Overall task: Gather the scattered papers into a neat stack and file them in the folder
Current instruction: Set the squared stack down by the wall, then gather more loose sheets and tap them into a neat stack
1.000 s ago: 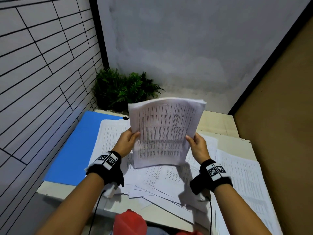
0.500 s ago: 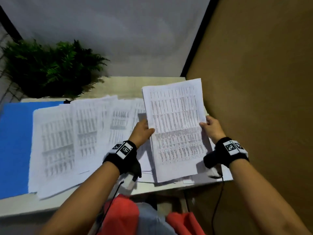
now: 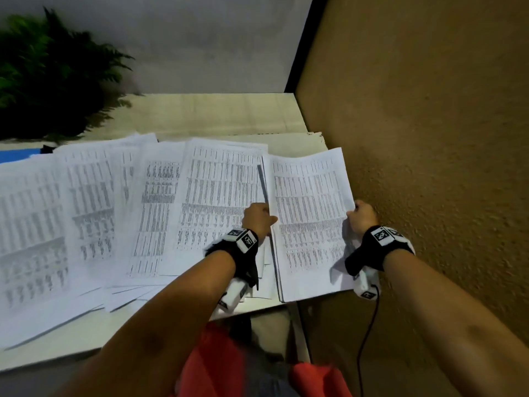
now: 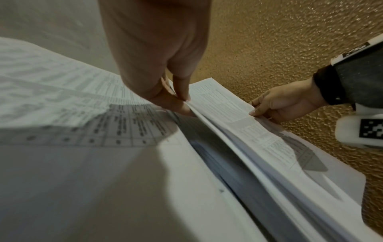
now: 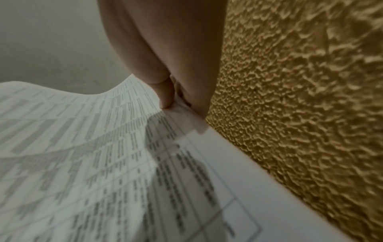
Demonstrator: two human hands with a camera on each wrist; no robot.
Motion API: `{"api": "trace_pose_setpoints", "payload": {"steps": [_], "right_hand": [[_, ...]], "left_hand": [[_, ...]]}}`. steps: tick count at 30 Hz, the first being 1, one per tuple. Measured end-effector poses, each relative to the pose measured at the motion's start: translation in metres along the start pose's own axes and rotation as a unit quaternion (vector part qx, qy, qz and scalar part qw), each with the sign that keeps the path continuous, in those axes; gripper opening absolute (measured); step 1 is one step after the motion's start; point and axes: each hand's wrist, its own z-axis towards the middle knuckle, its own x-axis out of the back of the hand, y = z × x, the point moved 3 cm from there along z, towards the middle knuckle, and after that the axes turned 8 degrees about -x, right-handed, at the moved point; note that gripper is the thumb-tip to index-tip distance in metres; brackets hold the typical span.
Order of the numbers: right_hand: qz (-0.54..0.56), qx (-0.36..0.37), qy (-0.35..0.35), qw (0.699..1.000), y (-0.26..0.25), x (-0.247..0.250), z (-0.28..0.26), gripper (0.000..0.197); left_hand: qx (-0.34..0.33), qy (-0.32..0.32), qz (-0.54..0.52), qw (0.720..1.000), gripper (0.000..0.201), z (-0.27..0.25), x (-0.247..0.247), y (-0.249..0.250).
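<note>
Your left hand [image 3: 257, 217] pinches the left edge of the stack [image 3: 310, 222], thumb on top and fingers beneath, as the left wrist view shows. Your right hand [image 3: 361, 216] clamps the stack's right edge, thumb pressed on the top sheet. The stack sits right of centre in the head view, at the bench's [image 3: 217, 113] right end, against the brown wall [image 3: 429, 138]; whether it rests flat or is slightly lifted is unclear. Loose papers [image 3: 114, 213] lie fanned and overlapping across the left and centre. A strip of blue folder [image 3: 17, 154] shows at the left edge, under the papers. Plant [image 3: 48, 78] at upper left.
</note>
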Motion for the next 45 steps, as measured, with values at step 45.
{"api": "trace_pose_setpoints", "payload": {"steps": [45], "right_hand": [[-0.075, 0.131, -0.103, 0.983, -0.134, -0.121, -0.087, 0.036]], "left_hand": [[0.111, 0.083, 0.365, 0.921, 0.048, -0.024, 0.209, -0.038]]}}
